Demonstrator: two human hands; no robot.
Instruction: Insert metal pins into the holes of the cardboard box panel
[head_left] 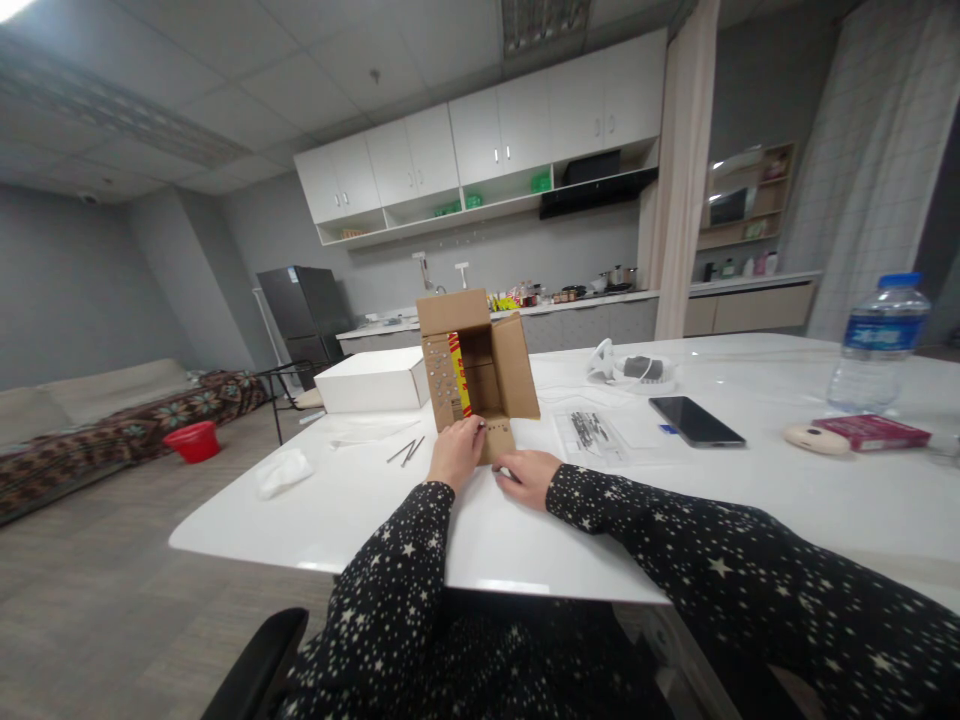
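cardboard box [474, 365] upright on desk [360, 500], flaps open | left hand [454, 452] pinches near flap, steadying it | right hand [528, 475] flat beside, fingers spread, bracing the base

Cardboard box [476, 375], frame centre: lower front hidden behind left hand [454, 452]; printing too small to read. Water bottle [874, 345], right: label illegible. Counter [750, 500]: cut off at right edge.

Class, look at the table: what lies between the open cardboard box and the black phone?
In the head view, a clear plastic bag of small dark parts lies flat on the white table between the cardboard box and the phone.
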